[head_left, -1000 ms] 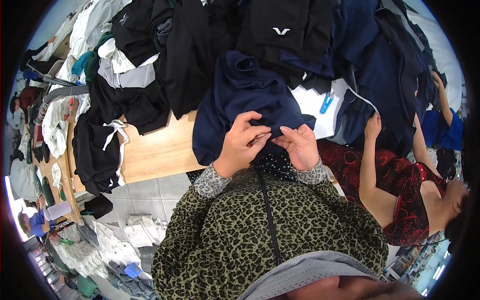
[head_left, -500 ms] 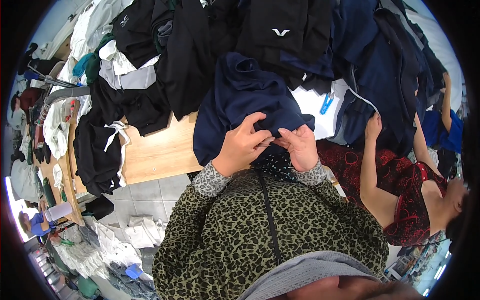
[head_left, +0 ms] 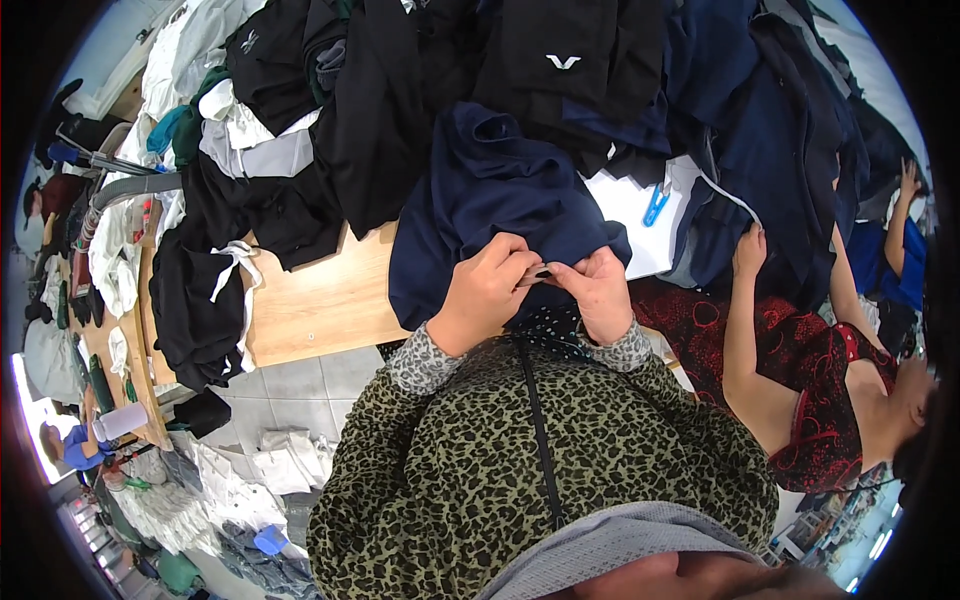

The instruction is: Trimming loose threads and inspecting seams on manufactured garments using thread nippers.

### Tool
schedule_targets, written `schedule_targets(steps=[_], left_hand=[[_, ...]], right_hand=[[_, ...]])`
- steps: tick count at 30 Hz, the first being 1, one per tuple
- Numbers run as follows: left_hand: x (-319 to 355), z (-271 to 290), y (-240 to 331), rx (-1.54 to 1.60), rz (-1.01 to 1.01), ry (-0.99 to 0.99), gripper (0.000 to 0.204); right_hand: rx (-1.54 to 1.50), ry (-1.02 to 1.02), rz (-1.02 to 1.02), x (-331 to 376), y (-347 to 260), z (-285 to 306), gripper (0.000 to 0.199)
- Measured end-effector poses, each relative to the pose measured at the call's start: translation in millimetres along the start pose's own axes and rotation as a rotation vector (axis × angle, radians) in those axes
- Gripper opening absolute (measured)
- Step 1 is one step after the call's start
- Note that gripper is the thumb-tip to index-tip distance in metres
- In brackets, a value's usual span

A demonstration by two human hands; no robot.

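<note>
Wooden table (head_left: 320, 300) under you is almost covered with clothes, so only a bare strip shows near its front edge. Black clothes (head_left: 400, 110) are heaped at the back and hang over the left side, and more dark blue clothes (head_left: 780, 140) pile up on the right.

You have a dark blue garment (head_left: 490, 200) right in front of you. It lies on the table and hangs over the near edge toward your body, so its lower edge is close enough for your hands to work on.

Your left hand (head_left: 485, 290) has its fingers curled tight and pinches the cloth at that edge. Your right hand (head_left: 600, 290) pinches the same spot from the other side. The fingertips of both hands meet, and a small dark bit sits between them. It is too small to tell what it is. Holding with both hands keeps the cloth tight there.

A white sheet (head_left: 640, 225) with a blue clip (head_left: 655, 203) lies just right of the garment. Beside you, a person in a red dress (head_left: 800, 370) rests a hand (head_left: 750, 250) on the clothes
</note>
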State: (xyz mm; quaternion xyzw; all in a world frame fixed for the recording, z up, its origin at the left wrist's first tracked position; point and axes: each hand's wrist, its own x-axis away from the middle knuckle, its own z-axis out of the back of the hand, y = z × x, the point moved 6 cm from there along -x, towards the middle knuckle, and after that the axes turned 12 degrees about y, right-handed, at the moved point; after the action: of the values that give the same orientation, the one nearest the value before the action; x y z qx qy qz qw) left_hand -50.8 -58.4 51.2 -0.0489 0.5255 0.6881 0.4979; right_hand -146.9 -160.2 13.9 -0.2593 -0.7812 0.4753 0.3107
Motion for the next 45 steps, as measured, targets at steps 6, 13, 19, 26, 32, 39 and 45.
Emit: schedule_targets(steps=[6,13,19,26,32,39,45], left_hand=[[3,-4,-10,0.112,0.144,-0.019,0.008],[20,-12,-44,0.709,0.981,-0.037,0.009],[2,-8,-15,0.266,0.336,-0.023,0.01],[18,-11,-44,0.887,1.005,-0.023,0.008],[26,-7,-51,0.822,1.096,-0.076,0.013],[28,-18,-40,0.841,1.092,-0.154,0.026],[23,-18,-37,0.867,1.069,-0.103,0.032]], right_hand=[[0.005,0.051,-0.188,-1,6,5,0.025],[-0.127,0.015,-0.296,-3,2,1,0.021],[-0.075,0.013,-0.249,-7,10,7,0.019],[-0.185,0.035,-0.309,-9,11,11,0.013],[-0.299,-0.022,-0.412,-11,18,16,0.007],[-0.344,-0.02,-0.415,-12,19,13,0.018],[-0.332,0.059,-0.295,-12,20,6,0.031]])
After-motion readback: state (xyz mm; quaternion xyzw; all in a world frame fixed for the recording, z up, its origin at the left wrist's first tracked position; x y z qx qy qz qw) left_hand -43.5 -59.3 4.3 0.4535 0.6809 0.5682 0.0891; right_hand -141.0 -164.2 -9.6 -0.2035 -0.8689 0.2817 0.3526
